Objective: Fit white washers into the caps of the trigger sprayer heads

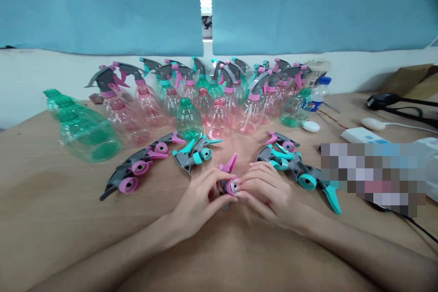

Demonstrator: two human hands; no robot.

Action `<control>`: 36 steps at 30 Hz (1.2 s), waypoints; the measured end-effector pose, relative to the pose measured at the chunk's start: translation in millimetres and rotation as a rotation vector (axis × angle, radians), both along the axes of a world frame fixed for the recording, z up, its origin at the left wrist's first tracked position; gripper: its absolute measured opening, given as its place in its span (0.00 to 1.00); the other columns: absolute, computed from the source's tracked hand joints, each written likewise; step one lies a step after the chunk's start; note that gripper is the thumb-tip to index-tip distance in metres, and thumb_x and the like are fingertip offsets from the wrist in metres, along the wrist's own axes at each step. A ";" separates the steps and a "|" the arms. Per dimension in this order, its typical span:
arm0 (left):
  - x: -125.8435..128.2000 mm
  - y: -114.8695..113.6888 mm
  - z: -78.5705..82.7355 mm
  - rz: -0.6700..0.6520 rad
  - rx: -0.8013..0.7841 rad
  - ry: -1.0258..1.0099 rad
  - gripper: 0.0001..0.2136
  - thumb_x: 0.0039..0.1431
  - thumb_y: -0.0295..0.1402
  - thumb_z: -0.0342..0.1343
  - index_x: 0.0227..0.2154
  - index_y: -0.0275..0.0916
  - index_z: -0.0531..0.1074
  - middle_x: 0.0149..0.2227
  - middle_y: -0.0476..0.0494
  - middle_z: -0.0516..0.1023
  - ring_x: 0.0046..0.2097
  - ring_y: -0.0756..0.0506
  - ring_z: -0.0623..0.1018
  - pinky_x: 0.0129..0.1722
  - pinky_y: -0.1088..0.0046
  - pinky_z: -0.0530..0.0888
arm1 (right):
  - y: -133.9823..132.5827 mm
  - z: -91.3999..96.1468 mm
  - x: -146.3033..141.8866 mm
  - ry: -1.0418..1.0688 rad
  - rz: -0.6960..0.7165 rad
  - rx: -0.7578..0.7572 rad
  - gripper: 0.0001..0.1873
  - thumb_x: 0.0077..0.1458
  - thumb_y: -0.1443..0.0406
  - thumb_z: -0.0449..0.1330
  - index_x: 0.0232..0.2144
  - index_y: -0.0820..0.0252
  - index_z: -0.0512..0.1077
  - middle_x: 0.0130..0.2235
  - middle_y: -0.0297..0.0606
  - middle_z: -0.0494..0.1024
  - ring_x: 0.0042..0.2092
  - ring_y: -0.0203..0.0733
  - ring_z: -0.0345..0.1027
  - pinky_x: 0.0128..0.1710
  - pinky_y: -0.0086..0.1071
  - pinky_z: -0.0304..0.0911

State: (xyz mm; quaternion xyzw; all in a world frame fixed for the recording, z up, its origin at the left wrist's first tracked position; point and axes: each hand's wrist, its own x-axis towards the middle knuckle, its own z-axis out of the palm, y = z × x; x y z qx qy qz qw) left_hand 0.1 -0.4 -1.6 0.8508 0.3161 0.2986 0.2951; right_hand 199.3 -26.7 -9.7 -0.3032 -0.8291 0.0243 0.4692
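Low over the front middle of the table, my left hand (201,198) is closed around a pink and grey spray nozzle head (231,186), its collar turned toward me. My right hand (272,191) has its fingers pinched together at the collar's opening; whether a small part sits between them is hidden. Loose pink spray heads (139,167) lie in a row to the left. Just beyond my hands are a few teal spray heads (193,154), and more teal ones (307,181) lie to the right.
Pink and green bottles (219,118), many with spray heads fitted, stand across the back. Green bottles (91,134) stand at the left. At the right are a Pepsi bottle (317,96), a white round object (310,126), a power strip (365,136) and cables. A blue curtain hangs behind.
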 end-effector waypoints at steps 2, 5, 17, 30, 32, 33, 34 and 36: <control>0.2 -0.1 0.4 -0.001 0.001 -0.001 0.12 0.58 0.33 0.59 0.44 0.42 0.67 0.37 0.50 0.72 0.30 0.52 0.70 0.29 0.77 0.69 | 0.3 0.0 -0.2 -0.005 0.000 0.008 0.03 0.57 0.70 0.57 0.32 0.60 0.71 0.32 0.36 0.78 0.35 0.39 0.69 0.44 0.42 0.63; 0.2 -0.3 1.3 0.000 -0.002 0.006 0.12 0.58 0.32 0.58 0.44 0.42 0.67 0.36 0.50 0.72 0.30 0.52 0.70 0.29 0.77 0.69 | 0.4 0.5 -0.4 -0.003 -0.013 0.008 0.04 0.58 0.69 0.57 0.31 0.60 0.72 0.31 0.36 0.78 0.35 0.39 0.69 0.44 0.42 0.64; -0.7 -1.4 -0.1 0.016 0.041 0.019 0.11 0.58 0.34 0.57 0.44 0.42 0.68 0.37 0.49 0.73 0.30 0.51 0.71 0.30 0.76 0.69 | 0.1 -0.4 0.6 -0.008 -0.012 0.023 0.05 0.57 0.70 0.57 0.30 0.60 0.72 0.30 0.37 0.77 0.33 0.40 0.68 0.42 0.42 0.64; 0.1 -1.9 -0.2 0.050 -0.003 0.018 0.09 0.60 0.30 0.56 0.43 0.41 0.69 0.37 0.49 0.71 0.35 0.49 0.71 0.34 0.74 0.69 | -4.8 0.4 -1.7 -0.008 -0.031 -0.040 0.06 0.58 0.70 0.57 0.34 0.59 0.74 0.32 0.38 0.79 0.37 0.42 0.70 0.42 0.42 0.65; -0.1 -2.0 -0.3 0.056 -0.002 0.010 0.08 0.60 0.30 0.55 0.43 0.41 0.68 0.38 0.48 0.71 0.36 0.49 0.71 0.35 0.74 0.69 | -5.5 0.7 -3.4 -0.004 -0.038 -0.048 0.06 0.58 0.70 0.57 0.35 0.59 0.75 0.33 0.39 0.79 0.37 0.42 0.71 0.41 0.42 0.65; -0.2 -2.1 -0.5 0.058 -0.001 0.008 0.08 0.61 0.31 0.55 0.43 0.41 0.68 0.38 0.48 0.71 0.36 0.48 0.71 0.35 0.73 0.69 | -5.8 0.7 -4.1 -0.002 -0.039 -0.055 0.06 0.58 0.70 0.57 0.35 0.59 0.75 0.33 0.39 0.79 0.37 0.42 0.71 0.41 0.41 0.65; -0.3 -2.2 -0.8 0.059 0.003 0.005 0.08 0.61 0.31 0.55 0.43 0.41 0.68 0.38 0.48 0.71 0.36 0.48 0.71 0.35 0.73 0.69 | -6.1 0.6 -4.8 0.000 -0.039 -0.063 0.06 0.58 0.70 0.57 0.35 0.59 0.75 0.32 0.39 0.79 0.36 0.42 0.71 0.40 0.41 0.66; -0.1 -2.5 -1.3 0.058 0.013 0.005 0.08 0.60 0.32 0.55 0.42 0.41 0.68 0.38 0.48 0.71 0.36 0.48 0.71 0.35 0.73 0.69 | -6.6 0.2 -6.1 0.004 -0.040 -0.077 0.07 0.58 0.70 0.57 0.35 0.59 0.75 0.32 0.38 0.79 0.36 0.41 0.71 0.39 0.40 0.66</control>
